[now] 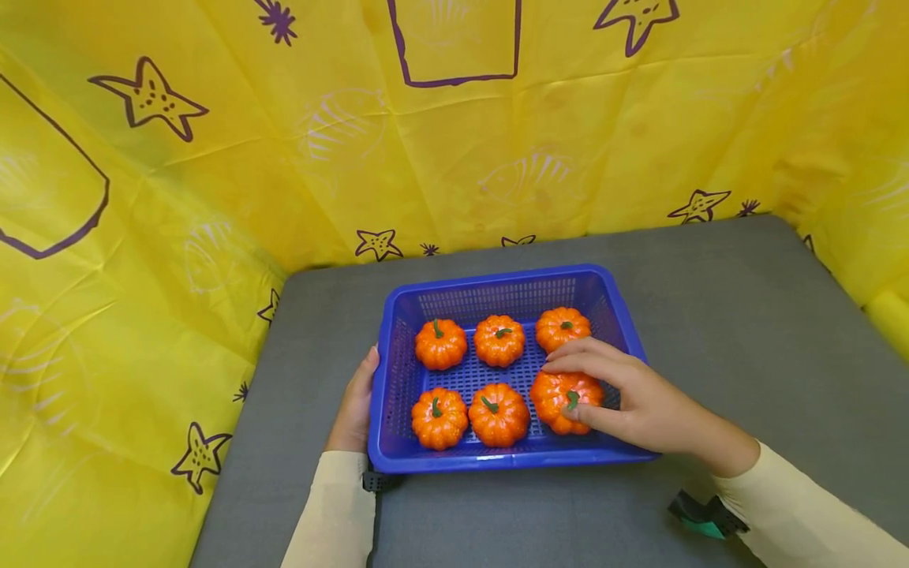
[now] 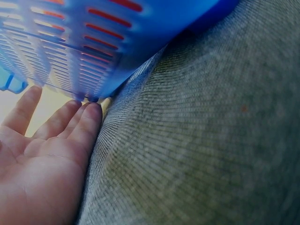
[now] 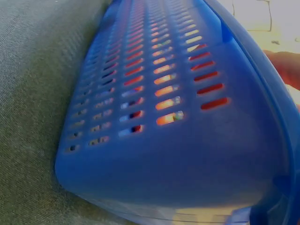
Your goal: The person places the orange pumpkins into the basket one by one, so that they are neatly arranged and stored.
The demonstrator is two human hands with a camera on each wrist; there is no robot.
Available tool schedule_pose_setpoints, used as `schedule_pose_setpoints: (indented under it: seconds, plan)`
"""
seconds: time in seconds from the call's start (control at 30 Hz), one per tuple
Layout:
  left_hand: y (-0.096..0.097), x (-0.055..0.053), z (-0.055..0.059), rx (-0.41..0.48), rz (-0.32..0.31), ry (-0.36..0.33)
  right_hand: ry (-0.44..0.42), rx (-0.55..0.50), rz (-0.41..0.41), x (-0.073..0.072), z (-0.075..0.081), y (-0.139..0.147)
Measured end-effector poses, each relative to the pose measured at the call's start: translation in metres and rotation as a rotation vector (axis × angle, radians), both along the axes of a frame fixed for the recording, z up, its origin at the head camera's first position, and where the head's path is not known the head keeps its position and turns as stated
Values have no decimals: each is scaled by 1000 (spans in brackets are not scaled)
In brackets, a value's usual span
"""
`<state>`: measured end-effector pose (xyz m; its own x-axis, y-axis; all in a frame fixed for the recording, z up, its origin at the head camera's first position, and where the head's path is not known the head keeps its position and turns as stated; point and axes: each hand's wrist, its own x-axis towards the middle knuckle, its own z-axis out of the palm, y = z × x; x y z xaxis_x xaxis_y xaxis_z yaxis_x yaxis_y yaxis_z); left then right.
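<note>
A blue plastic basket (image 1: 521,461) holds small orange pumpkins with green stems, three in a back row and three in a front row. My right hand (image 1: 642,398) reaches over the basket's right side and grips the front right pumpkin (image 1: 548,401), thumb by its stem, fingers over its far side. Just behind it sits the back right pumpkin (image 1: 561,325). My left hand (image 1: 353,410) rests along the basket's left wall, and the left wrist view shows its fairly straight fingers (image 2: 86,124) touching the slotted side. Mostly the basket's outer wall (image 3: 225,154) fills the right wrist view.
Under the basket lies a grey cloth-covered table (image 1: 731,315). A yellow curtain (image 1: 454,158) with purple starfish and pale fish drawings hangs behind it and along both sides. Dark wrist straps show near both sleeves (image 1: 334,505).
</note>
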<state>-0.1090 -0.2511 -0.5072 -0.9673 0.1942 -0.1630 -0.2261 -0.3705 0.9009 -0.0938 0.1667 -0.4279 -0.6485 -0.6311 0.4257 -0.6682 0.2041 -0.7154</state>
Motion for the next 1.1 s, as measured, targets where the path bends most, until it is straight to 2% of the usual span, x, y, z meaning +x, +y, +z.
schedule_pose_setpoints:
  seconds: [0.17,0.53,0.8,1.0,1.1]
  plan:
    - [-2,0,-1,-5,20,-28,78,138,-45,0,-3,-4]
    - [-6,-2,-5,-20,19,-36,148,465,-88,0,-8,-14]
    - [-5,-4,-8,-20,19,-42,141,529,-102,0,-8,-15]
    - [-2,-7,-8,-4,-12,-25,121,582,-107,-1,-7,-16]
    - [-2,-7,-7,-15,2,-31,123,591,-105,-2,-7,-17]
